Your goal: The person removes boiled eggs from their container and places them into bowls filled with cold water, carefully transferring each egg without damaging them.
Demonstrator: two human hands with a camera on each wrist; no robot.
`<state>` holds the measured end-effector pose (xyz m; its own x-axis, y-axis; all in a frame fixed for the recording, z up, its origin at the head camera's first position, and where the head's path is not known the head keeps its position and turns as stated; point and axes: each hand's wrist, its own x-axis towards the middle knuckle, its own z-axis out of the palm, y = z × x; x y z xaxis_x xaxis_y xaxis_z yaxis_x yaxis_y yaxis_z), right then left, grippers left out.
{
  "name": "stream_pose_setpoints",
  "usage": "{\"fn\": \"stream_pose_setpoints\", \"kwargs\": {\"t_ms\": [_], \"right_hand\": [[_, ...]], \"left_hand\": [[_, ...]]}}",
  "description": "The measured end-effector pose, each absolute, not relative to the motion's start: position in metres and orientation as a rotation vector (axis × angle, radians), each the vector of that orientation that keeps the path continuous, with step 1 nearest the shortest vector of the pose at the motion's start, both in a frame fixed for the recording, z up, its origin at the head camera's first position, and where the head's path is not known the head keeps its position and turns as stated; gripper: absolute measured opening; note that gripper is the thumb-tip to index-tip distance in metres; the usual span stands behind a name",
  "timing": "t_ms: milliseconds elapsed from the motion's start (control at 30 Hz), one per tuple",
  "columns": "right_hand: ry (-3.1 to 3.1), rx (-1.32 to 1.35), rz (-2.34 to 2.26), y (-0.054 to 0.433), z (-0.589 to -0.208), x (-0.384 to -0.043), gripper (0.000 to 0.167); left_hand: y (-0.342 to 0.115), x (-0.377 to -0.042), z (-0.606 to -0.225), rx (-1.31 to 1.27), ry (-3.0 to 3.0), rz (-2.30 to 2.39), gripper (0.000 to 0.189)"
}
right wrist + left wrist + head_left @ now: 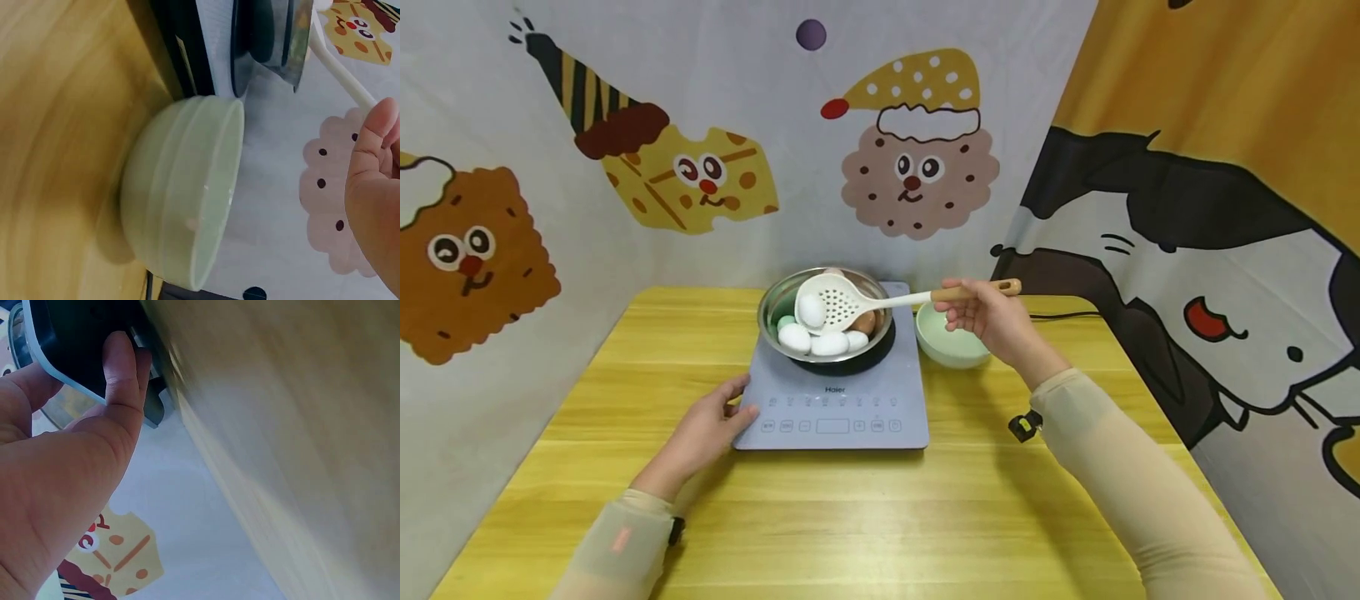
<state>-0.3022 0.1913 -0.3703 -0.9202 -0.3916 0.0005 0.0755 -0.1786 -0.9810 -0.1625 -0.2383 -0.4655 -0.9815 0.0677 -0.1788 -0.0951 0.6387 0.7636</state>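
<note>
Left hand [706, 423] on "Haier" cooktop [835, 379], key labels [786, 426] perhaps Chinese

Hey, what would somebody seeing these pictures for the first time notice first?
Probably the white skimmer, held by the right grip over the metal bowl of eggs, with one white egg lying in it. Next, likely the cartoon cheese and cartoon cookie on the backdrop behind. The pale green bowl stands out too, right of the cooktop.
</note>
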Motion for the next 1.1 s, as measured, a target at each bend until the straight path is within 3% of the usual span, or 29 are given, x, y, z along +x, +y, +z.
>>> {"fn": "stream_pose_setpoints", "kwargs": {"t_ms": [233,500,833,1100], "right_hand": [[1.737,-0.16,-2.292,0.18,-0.381,-0.293,0.035],[1.854,-0.095,-2.291,0.17,-0.381,-0.285,0.05],[1.929,-0.003,-2.359,0.179,-0.369,-0.269,0.039],[1.839,0.004,-2.43,0.204,-0.365,-0.26,0.042]], "left_hand": [[-0.238,-0.161,-0.464,-0.018,2.664,1.268,0.07],[-0.237,-0.161,-0.462,-0.006,2.664,1.271,0.07],[-0.238,-0.159,-0.461,-0.004,2.717,1.18,0.07],[-0.243,-0.159,-0.469,0.086,2.827,1.063,0.066]]}}
